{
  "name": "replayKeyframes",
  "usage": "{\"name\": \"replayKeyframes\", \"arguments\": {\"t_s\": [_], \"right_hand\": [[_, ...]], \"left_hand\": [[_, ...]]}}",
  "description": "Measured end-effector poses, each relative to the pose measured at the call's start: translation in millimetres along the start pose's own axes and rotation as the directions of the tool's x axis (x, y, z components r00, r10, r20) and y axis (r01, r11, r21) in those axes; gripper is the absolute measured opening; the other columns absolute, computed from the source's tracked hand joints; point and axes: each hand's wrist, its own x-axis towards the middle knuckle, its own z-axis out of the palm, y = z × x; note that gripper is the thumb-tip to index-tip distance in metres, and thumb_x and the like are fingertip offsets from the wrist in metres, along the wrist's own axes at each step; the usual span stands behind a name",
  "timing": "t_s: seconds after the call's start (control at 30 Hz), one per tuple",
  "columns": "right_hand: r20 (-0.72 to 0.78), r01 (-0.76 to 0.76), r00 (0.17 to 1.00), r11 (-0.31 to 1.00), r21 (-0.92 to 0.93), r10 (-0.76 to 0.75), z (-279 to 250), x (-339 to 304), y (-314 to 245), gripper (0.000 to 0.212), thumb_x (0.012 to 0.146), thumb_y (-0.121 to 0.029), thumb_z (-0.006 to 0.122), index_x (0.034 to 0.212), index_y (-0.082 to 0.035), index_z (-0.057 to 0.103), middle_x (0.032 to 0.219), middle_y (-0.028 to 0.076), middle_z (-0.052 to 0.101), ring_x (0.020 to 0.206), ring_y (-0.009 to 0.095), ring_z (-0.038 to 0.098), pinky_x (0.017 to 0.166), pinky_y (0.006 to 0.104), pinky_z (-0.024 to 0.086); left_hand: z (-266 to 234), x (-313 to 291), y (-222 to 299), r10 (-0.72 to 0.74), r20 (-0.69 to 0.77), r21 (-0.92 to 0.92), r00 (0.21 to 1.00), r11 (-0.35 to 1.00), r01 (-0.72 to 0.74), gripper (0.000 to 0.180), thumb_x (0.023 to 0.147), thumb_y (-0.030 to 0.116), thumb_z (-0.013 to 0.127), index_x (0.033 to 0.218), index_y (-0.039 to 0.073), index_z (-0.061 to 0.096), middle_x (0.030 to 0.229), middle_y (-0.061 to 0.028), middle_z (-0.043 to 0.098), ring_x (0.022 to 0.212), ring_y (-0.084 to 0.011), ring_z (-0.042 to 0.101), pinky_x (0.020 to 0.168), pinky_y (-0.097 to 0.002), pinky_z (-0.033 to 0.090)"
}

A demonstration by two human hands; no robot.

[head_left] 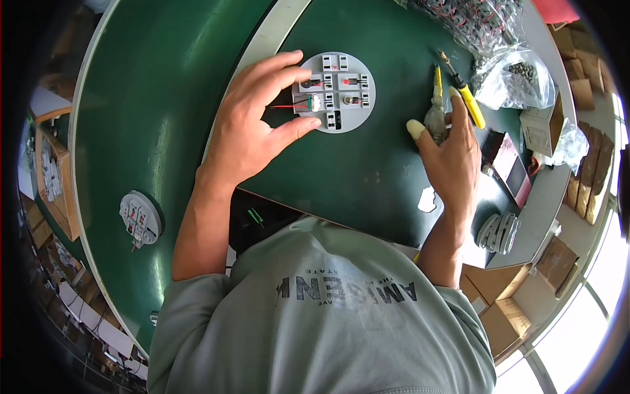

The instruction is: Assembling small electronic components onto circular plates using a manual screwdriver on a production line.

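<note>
A round light-grey disc lies on the green table, with white holders, small red and black parts and wires on it. My left hand curves around the disc's left edge, fingers and thumb apart. Its fingertips are at a black part and its thumb tip at the rim. A thin red wire sticks out between them. My right hand, with pale finger cots on the thumb and index finger, spreads around a translucent bottle with a yellow nozzle. The bottle's lower end is partly hidden by the hand.
A yellow-and-black screwdriver lies right of the bottle. Plastic bags of small parts fill the far right. Stacked grey discs stand at the near right. Another assembled disc sits on the green surface at left.
</note>
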Motion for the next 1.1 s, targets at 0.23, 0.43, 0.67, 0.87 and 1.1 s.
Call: {"name": "replayKeyframes", "arguments": {"t_s": [0.23,0.43,0.67,0.87,1.1], "right_hand": [[0.306,-0.345,0.936,0.613,0.711,0.172,-7,0,27,0.063,0.098,-0.013,0.078,0.153,0.001,0.050,0.129,0.016,0.067,0.108,0.026,0.074,0.087,0.0379,0.061],[0.012,0.023,0.984,0.191,0.981,-0.179,20,-7,-63,0.048,0.097,0.000,0.075,0.140,0.000,0.055,0.131,0.017,0.066,0.113,0.027,0.073,0.093,0.0387,0.063],[-0.130,0.493,0.814,0.556,0.669,-0.566,55,7,-91,0.048,0.092,0.007,0.077,0.134,-0.003,0.056,0.119,0.017,0.072,0.107,0.028,0.076,0.092,0.0372,0.061],[-0.151,0.525,0.785,0.515,0.677,-0.601,65,19,-82,0.049,0.091,0.012,0.076,0.131,-0.001,0.051,0.127,0.020,0.070,0.109,0.025,0.073,0.095,0.0363,0.062],[-0.226,0.268,0.959,0.287,0.920,-0.170,55,12,-62,0.047,0.090,0.012,0.076,0.129,-0.001,0.053,0.118,0.018,0.072,0.099,0.024,0.074,0.087,0.0332,0.060]], "left_hand": [[10,9,5,-0.019,-0.015,0.139,1.000,0.990,0.021,0.097,0.066,0.013,0.099,0.153,0.011,0.057,0.152,-0.0157,0.061,0.143,-0.0356,0.055,0.118,-0.0474,0.047],[10,6,1,0.010,0.008,0.197,1.000,0.980,-0.012,0.101,0.066,0.022,0.099,0.155,0.008,0.054,0.146,-0.0132,0.064,0.144,-0.0328,0.054,0.119,-0.0476,0.044],[19,15,0,0.027,-0.018,0.183,0.999,0.983,-0.024,0.092,0.067,0.008,0.091,0.153,0.009,0.056,0.144,-0.0144,0.065,0.142,-0.0332,0.056,0.118,-0.0469,0.045],[27,17,-9,-0.008,-0.022,0.160,1.000,0.987,0.012,0.092,0.067,0.005,0.092,0.153,0.010,0.057,0.145,-0.0148,0.064,0.142,-0.0334,0.056,0.117,-0.0469,0.046],[25,19,-10,-0.004,-0.006,0.195,1.000,0.981,0.005,0.100,0.061,0.017,0.100,0.151,0.009,0.058,0.147,-0.0154,0.063,0.142,-0.0345,0.056,0.118,-0.0471,0.045]]}}
